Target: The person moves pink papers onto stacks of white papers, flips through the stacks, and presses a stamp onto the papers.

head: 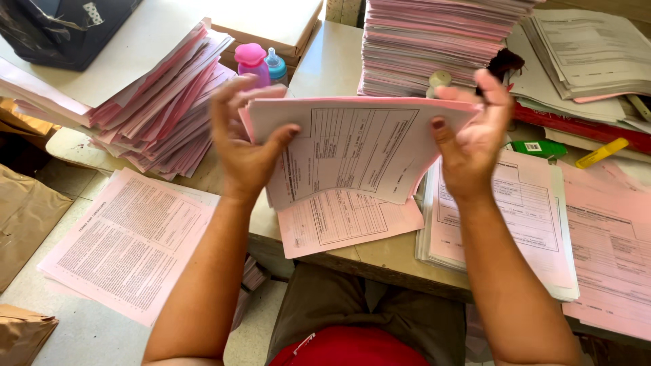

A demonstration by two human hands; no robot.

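Two bare hands hold one sheaf of printed forms [359, 146] above the desk edge [380, 261].

Item 1, sheaf of forms: white top sheet with pink sheets behind it, ruled with boxes and table lines. Held in the air, tilted toward the camera, its long axis running left to right between the hands; the top edge sits slightly higher at the left and the lower right corner dips toward the desk.

Item 2, left hand [244, 139]: closed on the left short edge of the sheaf, thumb pressed on the front face, fingers curled behind the top corner.

Item 3, right hand [475, 139]: closed on the right short edge, thumb on the front face, fingers spread upright behind the sheets.

Item 4, single pink form [349, 220]: lies flat on the desk directly beneath the sheaf, partly covered by it.

Item 5, pile of pink and white forms [522, 224]: lies flat just right of the right forearm, long axis running away from the person.

Item 6, tall stack of pink sheets [427, 44]: stands behind the sheaf, at the far side of the desk.

Item 7, fanned pile of pink papers [163, 108]: left of the left hand, spread untidily.

Item 8, two small bottles [261, 64]: one with a pink cap, one with a blue cap, upright beside the fanned pile.

Item 9, pink printed sheet [129, 244]: lies on a lower surface at left, well apart from the hands.

Item 10, yellow marker [602, 152] and green stick [539, 147]: far right, lying on papers.
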